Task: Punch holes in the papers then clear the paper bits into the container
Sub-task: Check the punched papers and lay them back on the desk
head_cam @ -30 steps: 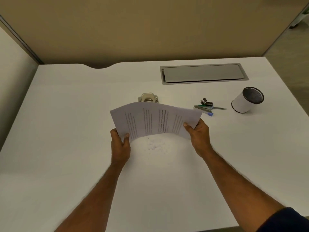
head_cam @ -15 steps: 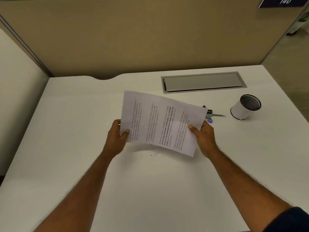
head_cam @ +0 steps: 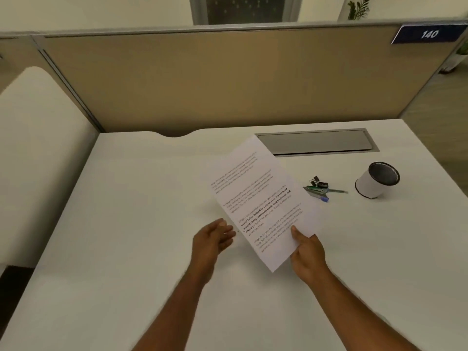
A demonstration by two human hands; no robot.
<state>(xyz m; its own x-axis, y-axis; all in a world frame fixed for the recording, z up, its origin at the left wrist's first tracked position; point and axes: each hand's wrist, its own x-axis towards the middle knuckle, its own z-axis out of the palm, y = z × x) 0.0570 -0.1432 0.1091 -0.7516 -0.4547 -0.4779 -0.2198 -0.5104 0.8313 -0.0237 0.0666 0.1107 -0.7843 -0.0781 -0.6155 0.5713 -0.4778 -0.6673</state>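
My right hand (head_cam: 307, 253) pinches the near right corner of the printed white papers (head_cam: 258, 196), which are lifted above the desk and turned lengthwise away from me. My left hand (head_cam: 214, 236) hovers just left of the sheets with relaxed fingers, holding nothing. A white cylindrical container (head_cam: 376, 179) with a dark inside stands at the right. The papers hide the hole punch and the paper bits.
A few pens and a binder clip (head_cam: 323, 188) lie between the papers and the container. A grey cable hatch (head_cam: 316, 143) is set into the white desk (head_cam: 126, 224) at the back. A tan partition stands behind the desk.
My left hand let go of the papers and moved slightly away. My right hand turned the sheets lengthwise and lifted them. The camera tilted upward.
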